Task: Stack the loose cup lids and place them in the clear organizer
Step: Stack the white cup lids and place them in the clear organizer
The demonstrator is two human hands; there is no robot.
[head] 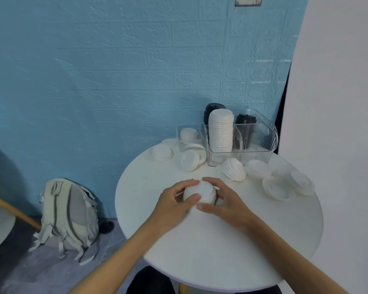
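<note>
Cupping a short stack of white lids at mid-table, left hand and right hand curl their fingers around its sides, apparently squeezing, with the clear organizer behind.

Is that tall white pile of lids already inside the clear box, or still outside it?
Inside. The tall white lid stack stands upright in the clear organizer, behind its transparent front wall, with black lids in compartments beside it.
</note>
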